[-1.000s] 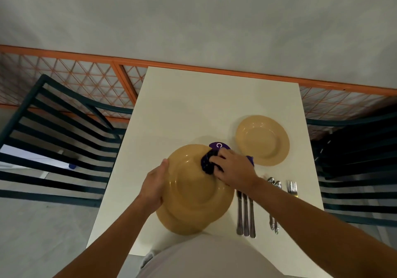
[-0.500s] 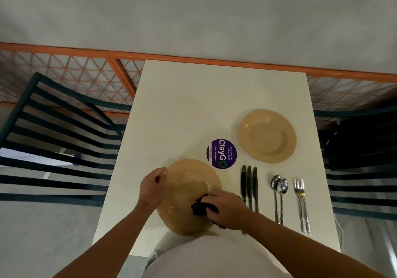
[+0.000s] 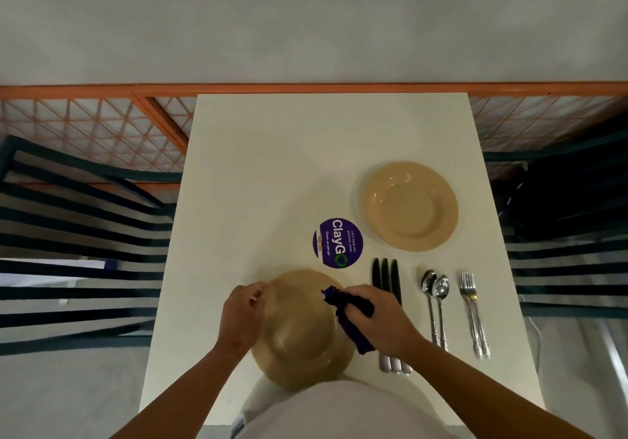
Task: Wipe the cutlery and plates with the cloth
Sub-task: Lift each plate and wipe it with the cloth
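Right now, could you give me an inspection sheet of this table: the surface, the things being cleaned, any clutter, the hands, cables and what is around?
Surface: white table, round purple sticker on it.
Job's things: near plate held at the table's front edge, cloth on its right rim; far plate lying apart; three knives, two spoons and forks in a row to the right.
Clutter: nothing seen.
Hands: left hand grips the near plate's left rim; right hand grips the cloth.
Cables: thin white cable past the table's right edge.
Surroundings: dark slatted chairs on both sides, orange railing beyond.
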Tool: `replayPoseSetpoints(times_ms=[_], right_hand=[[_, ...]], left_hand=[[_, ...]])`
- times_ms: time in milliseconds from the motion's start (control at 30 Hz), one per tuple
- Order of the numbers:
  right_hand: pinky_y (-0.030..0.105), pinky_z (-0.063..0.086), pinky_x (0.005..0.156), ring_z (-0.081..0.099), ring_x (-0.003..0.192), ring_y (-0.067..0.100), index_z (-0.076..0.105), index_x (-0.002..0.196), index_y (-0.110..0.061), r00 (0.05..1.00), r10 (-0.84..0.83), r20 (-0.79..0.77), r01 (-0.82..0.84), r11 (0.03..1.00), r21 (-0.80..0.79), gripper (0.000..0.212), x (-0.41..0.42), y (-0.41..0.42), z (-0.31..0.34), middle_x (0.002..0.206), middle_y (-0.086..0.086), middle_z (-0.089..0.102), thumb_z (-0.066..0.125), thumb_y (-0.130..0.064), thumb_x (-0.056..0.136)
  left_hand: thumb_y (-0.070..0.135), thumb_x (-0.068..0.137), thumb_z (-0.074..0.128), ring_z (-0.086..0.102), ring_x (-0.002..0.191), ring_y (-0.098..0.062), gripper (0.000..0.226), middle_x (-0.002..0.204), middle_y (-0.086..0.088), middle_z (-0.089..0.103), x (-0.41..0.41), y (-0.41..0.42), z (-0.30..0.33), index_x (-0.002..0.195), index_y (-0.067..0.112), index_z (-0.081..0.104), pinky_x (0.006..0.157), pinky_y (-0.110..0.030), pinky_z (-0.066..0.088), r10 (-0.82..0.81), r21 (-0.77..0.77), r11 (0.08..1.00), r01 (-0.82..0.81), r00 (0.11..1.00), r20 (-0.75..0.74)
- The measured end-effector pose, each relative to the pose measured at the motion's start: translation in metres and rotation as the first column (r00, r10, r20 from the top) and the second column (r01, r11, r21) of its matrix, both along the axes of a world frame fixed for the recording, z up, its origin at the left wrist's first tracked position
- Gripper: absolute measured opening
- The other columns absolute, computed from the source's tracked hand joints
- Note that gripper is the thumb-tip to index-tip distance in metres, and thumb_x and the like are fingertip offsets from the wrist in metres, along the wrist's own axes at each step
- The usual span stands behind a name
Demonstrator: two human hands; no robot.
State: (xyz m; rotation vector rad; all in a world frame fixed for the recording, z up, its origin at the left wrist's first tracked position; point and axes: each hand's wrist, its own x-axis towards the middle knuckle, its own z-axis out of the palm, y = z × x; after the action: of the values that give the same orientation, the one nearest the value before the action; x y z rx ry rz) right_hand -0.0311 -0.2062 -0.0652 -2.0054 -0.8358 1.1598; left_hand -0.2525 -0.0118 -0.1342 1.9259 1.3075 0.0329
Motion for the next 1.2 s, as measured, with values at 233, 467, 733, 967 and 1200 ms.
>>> replayPoseSetpoints(times_ms=[233, 467, 733, 967, 1200], right_hand=[[0.029, 0.056, 0.054, 0.068, 0.06, 0.02, 0.073, 0.111, -0.016, 0.827, -0.422, -0.37, 0.453, 0.892, -0.005, 0.019, 0.04, 0.016, 0.029, 0.084, 0.01, 0.076, 0.059, -0.007, 0.104], [0.037, 0.06, 0.077, 0.075, 0.088, 0.027, 0.077, 0.112, -0.024, 0.654, -0.594, -0.468, 0.665, 0.747, -0.02, 0.023, 0.088, 0.026, 0.025, 0.102, 0.009, 0.08, 0.06, -0.01, 0.103], [0.038, 0.06, 0.063, 0.072, 0.081, 0.028, 0.077, 0.109, -0.027, 0.591, -0.662, -0.461, 0.734, 0.678, -0.032, 0.025, 0.129, 0.026, 0.017, 0.1, 0.007, 0.08, 0.059, -0.01, 0.104], [0.042, 0.057, 0.071, 0.07, 0.08, 0.03, 0.08, 0.103, -0.027, 0.497, -0.724, -0.478, 0.793, 0.602, -0.088, 0.027, 0.144, 0.024, 0.008, 0.098, 0.01, 0.08, 0.06, -0.009, 0.103], [0.039, 0.055, 0.075, 0.073, 0.081, 0.03, 0.076, 0.117, -0.004, 0.134, -0.744, -0.655, 0.765, 0.498, -0.409, 0.034, 0.148, 0.012, 0.013, 0.098, 0.015, 0.076, 0.067, -0.03, 0.097]], left_hand=[[0.024, 0.094, 0.07, 0.066, 0.088, -0.008, 0.019, 0.103, 0.002, 0.069, 0.021, -0.001, 0.009, 0.113, 0.022, 0.072, 0.083, -0.031, 0.055, 0.024, -0.01, 1.0, -0.024, 1.0, 0.009], [0.028, 0.098, 0.064, 0.065, 0.096, -0.009, 0.024, 0.113, 0.004, 0.067, 0.115, 0.025, 0.023, 0.121, 0.022, 0.07, 0.087, -0.026, 0.053, 0.013, -0.057, 0.998, -0.008, 0.996, 0.087], [0.034, 0.099, 0.062, 0.065, 0.098, -0.012, 0.04, 0.109, 0.007, 0.067, 0.26, 0.023, 0.02, 0.136, 0.021, 0.057, 0.079, -0.025, 0.052, 0.068, -0.337, 0.941, -0.013, 0.986, 0.152], [0.029, 0.095, 0.068, 0.073, 0.081, -0.019, 0.039, 0.09, 0.002, 0.073, 0.317, 0.014, 0.008, 0.13, 0.015, 0.061, 0.08, -0.036, 0.062, 0.123, -0.506, 0.862, -0.028, 0.98, 0.155], [0.019, 0.083, 0.066, 0.065, 0.083, -0.026, 0.019, 0.09, -0.013, 0.073, 0.323, 0.02, 0.014, 0.094, 0.005, 0.073, 0.075, -0.041, 0.056, 0.203, -0.667, 0.74, -0.087, 0.974, 0.098]])
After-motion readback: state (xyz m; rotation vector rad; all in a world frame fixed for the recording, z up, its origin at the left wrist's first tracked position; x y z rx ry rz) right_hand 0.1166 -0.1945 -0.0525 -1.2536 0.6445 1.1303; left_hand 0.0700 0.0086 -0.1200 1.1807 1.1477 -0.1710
